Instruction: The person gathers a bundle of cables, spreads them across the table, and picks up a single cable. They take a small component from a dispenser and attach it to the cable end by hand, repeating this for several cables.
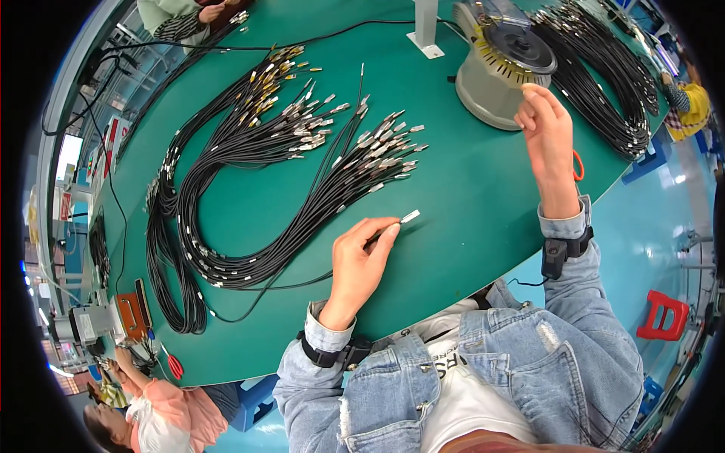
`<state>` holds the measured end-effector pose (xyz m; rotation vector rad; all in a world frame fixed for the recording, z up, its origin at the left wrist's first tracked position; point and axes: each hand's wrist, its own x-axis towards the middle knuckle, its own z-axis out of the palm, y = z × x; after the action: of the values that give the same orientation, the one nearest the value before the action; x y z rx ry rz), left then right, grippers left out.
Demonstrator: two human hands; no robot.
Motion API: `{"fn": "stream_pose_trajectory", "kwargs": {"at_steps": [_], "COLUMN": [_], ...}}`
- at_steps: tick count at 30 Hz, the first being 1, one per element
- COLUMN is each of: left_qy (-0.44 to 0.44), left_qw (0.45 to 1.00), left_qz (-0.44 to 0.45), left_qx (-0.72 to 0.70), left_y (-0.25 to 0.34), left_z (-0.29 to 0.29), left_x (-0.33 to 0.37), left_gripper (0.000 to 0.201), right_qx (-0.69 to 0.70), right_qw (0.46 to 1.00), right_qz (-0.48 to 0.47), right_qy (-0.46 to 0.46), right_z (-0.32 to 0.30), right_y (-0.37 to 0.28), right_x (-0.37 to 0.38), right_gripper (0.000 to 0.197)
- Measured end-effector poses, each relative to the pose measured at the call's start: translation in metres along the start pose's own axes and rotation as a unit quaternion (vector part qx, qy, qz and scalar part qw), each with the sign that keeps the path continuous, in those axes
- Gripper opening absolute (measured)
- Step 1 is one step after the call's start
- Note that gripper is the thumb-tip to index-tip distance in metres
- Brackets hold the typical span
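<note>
My left hand (356, 264) pinches a black cable (306, 284) just behind its silver connector (410, 217), which points up and to the right. The cable trails from this hand to the left, toward the large bundle of black cables (257, 264). At the front rim of a round grey tape dispenser (491, 98), with yellow strips around its dark disc, my right hand (547, 132) has thumb and forefinger pressed together. Whatever is between those fingertips is too small to make out. Several cable ends in the bundle carry silver connectors, and some carry yellow wraps.
Another black cable bundle (596, 83) lies right of the dispenser. An orange handle (578, 164) shows beside my right wrist. A white metal post (426, 34) stands at the back of the green table (453, 264). Red-handled scissors (174, 365) lie near a co-worker (170, 411) at lower left.
</note>
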<state>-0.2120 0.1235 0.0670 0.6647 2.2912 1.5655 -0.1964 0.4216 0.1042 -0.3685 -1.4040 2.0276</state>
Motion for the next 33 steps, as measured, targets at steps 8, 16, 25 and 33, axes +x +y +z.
{"fn": "stream_pose_trajectory", "kwargs": {"at_steps": [8, 16, 25, 33], "left_qy": [-0.05, -0.085, -0.068, 0.001], "left_qw": [0.999, 0.996, 0.997, 0.995], "left_qz": [-0.015, -0.02, -0.031, -0.032], "left_qx": [0.007, 0.017, -0.025, -0.099], "left_y": [0.004, 0.001, -0.003, -0.003], "left_z": [-0.002, 0.001, 0.002, 0.002], "left_x": [0.005, 0.01, 0.012, 0.01], "left_gripper": [0.012, 0.014, 0.015, 0.015], "right_qx": [-0.014, -0.07, -0.098, -0.032], "right_qw": [0.999, 0.997, 0.993, 0.994], "right_qz": [-0.011, 0.005, -0.006, -0.101], "right_qy": [-0.048, 0.038, 0.065, -0.041], "right_z": [-0.016, -0.022, -0.018, 0.021], "right_y": [-0.014, -0.012, -0.005, -0.023], "right_x": [-0.015, 0.008, 0.029, -0.001], "right_gripper": [0.018, 0.02, 0.014, 0.012]}}
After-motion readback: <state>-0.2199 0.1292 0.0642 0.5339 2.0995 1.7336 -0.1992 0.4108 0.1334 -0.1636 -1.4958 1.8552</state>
